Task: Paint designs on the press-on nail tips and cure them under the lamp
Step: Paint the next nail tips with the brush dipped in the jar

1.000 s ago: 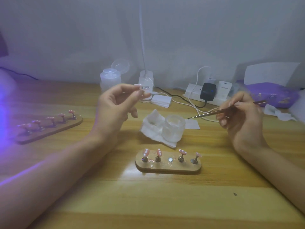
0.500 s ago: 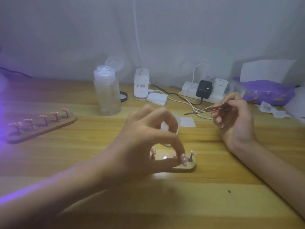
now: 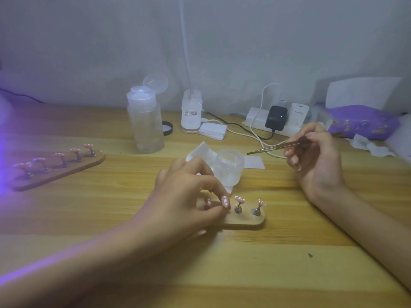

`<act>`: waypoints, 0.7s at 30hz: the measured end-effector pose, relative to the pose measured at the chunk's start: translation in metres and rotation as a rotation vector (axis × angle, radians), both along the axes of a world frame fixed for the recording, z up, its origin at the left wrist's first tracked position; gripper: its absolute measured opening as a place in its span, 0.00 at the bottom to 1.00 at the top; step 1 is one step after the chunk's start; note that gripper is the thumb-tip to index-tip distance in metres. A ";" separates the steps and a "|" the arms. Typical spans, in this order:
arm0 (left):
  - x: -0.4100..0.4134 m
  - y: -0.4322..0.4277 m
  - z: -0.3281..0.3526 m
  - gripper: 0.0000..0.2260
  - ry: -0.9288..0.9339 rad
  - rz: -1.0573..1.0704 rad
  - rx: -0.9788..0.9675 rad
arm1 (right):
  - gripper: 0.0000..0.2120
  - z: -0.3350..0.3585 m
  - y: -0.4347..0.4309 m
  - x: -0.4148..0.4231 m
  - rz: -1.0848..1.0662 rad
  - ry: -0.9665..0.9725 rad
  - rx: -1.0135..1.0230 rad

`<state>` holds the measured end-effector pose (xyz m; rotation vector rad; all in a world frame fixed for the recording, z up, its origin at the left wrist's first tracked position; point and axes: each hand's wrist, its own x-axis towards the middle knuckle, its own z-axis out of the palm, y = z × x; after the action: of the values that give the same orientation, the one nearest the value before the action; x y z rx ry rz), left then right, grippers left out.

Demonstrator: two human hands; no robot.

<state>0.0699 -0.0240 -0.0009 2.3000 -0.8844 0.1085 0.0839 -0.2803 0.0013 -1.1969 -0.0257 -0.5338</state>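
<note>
So, left hand (image 3: 184, 196): pinching a pink nail tip (image 3: 225, 201) at the near wooden holder (image 3: 244, 222), hiding its left end.
Right hand (image 3: 315, 158): gripping a thin metal tool (image 3: 273, 148).
Around: cloudy jar (image 3: 230, 170) just behind that holder; bottle (image 3: 145, 127) and second holder (image 3: 57, 172) further left.

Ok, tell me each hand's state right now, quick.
Left hand: pinches a pink nail tip at the near wooden holder.
Right hand: holds a thin metal tool.
</note>
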 end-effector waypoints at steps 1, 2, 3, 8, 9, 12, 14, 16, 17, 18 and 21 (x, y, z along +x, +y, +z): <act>0.000 0.000 0.001 0.03 -0.011 -0.005 0.034 | 0.13 0.000 0.000 0.000 0.000 0.002 -0.002; 0.000 0.000 0.001 0.04 -0.037 -0.010 0.071 | 0.13 0.000 0.000 0.000 -0.001 0.003 -0.003; 0.000 -0.001 0.002 0.05 -0.073 -0.014 0.106 | 0.13 0.000 -0.001 0.000 -0.002 0.004 0.000; -0.002 -0.011 0.010 0.10 -0.251 -0.029 0.192 | 0.14 0.001 -0.001 -0.001 -0.014 0.020 0.037; -0.003 -0.014 0.012 0.10 -0.278 -0.023 0.199 | 0.14 0.002 -0.001 -0.001 -0.017 0.023 0.045; -0.005 -0.020 0.018 0.07 -0.376 -0.018 0.203 | 0.13 0.002 -0.001 -0.001 -0.024 0.031 0.059; -0.006 -0.021 0.019 0.05 -0.442 -0.027 0.207 | 0.13 0.002 -0.001 -0.001 -0.023 0.035 0.055; -0.008 -0.022 0.018 0.04 -0.508 -0.042 0.204 | 0.13 0.002 -0.001 -0.001 -0.021 0.038 0.053; -0.009 -0.022 0.017 0.03 -0.547 -0.046 0.205 | 0.13 0.002 -0.001 0.000 -0.023 0.039 0.053; -0.011 -0.023 0.016 0.04 -0.597 -0.045 0.212 | 0.13 0.001 -0.001 0.000 -0.024 0.039 0.054; -0.018 -0.024 0.015 0.09 -0.744 -0.052 0.176 | 0.13 0.001 -0.001 0.000 -0.024 0.032 0.055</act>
<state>0.0519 -0.0482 0.0142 2.4129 -1.3521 0.9414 0.0835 -0.2818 0.0026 -1.1535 0.0309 -0.5332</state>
